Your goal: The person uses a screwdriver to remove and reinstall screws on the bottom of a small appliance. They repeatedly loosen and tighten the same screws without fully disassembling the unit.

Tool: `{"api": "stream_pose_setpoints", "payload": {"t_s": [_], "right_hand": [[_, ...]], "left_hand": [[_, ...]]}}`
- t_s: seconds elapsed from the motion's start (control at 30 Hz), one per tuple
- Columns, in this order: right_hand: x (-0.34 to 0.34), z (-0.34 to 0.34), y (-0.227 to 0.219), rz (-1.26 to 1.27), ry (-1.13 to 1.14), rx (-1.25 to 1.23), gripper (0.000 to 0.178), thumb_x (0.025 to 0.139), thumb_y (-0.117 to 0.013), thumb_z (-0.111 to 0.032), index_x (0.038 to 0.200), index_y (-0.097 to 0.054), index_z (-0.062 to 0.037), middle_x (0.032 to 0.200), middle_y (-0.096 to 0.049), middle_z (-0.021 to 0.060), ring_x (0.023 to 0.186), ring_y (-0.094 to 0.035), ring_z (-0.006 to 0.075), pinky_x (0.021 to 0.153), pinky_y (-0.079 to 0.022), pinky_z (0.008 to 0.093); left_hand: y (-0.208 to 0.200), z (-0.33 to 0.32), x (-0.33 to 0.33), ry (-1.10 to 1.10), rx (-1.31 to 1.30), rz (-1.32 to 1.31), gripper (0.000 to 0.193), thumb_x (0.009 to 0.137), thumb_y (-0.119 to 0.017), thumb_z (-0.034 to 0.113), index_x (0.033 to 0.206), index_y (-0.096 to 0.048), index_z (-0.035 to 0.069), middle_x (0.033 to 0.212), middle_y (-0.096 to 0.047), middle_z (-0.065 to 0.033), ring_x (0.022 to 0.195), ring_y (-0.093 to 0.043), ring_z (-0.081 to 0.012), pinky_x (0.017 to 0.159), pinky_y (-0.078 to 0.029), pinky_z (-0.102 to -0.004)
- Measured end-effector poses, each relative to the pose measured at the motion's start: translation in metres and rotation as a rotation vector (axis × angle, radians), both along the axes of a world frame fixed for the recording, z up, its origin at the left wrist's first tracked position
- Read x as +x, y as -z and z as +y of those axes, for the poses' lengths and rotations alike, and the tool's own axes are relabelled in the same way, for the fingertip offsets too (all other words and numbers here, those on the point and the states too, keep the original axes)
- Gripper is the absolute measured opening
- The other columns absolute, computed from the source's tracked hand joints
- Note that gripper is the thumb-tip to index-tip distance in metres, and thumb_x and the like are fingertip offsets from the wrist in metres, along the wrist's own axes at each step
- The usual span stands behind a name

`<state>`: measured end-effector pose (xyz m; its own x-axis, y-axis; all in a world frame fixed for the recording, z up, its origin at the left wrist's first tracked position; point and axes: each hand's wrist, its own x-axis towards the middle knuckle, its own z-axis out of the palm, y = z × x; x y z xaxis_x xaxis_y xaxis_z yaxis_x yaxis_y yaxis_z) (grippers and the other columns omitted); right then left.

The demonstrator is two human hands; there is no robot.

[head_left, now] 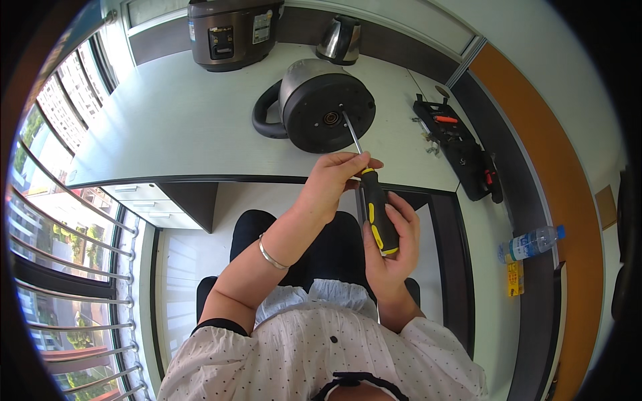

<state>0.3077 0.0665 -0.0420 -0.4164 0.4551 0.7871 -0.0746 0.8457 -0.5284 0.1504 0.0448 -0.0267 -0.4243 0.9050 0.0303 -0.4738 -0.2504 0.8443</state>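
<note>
Here the right hand (390,242) was clamped around the black-and-yellow screwdriver (376,207) handle, and the left hand (332,182) pinched its shaft near the handle. Its tip met the underside of the kettle (319,107), which lay tipped on the desk (187,127).

The right hand (391,240) is curled shut, thumb up, knuckles toward three o'clock. The left hand (334,180) pinches just above it, forearm slanting in from seven o'clock.

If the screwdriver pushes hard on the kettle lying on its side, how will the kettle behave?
The round steel kettle lies on its curved side, so it would probably roll. Its black handle rests against the white desk and may check rolling that way. Neither hand holds it.
</note>
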Motion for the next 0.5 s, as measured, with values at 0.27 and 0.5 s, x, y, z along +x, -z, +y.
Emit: {"api": "stream_pose_setpoints", "payload": {"t_s": [0.27,0.5], "right_hand": [[-0.0012,-0.0058,0.0017,0.073,-0.072,-0.207,0.04,0.078,-0.068,0.0,0.116,-0.056,-0.0024,0.127,-0.047,0.0197,0.115,-0.049,0.0302,0.094,-0.041,0.0346],[0.0003,0.0015,0.0005,-0.005,-0.057,-0.041,0.032,0.077,-0.062,0.004,0.108,-0.062,-0.0036,0.126,-0.05,0.0169,0.107,-0.049,0.0284,0.087,-0.042,0.031]], "left_hand": [[-0.0022,-0.0012,0.0019,0.029,0.023,-0.056,0.031,0.093,-0.057,0.027,0.103,-0.065,-0.001,0.089,-0.063,-0.0049,0.082,-0.058,-0.0132,0.079,-0.045,-0.0289],[-0.0015,-0.0007,0.0002,0.001,0.01,-0.047,0.03,0.091,-0.06,0.027,0.103,-0.065,-0.001,0.092,-0.065,-0.007,0.082,-0.059,-0.0135,0.078,-0.046,-0.0292]]}}
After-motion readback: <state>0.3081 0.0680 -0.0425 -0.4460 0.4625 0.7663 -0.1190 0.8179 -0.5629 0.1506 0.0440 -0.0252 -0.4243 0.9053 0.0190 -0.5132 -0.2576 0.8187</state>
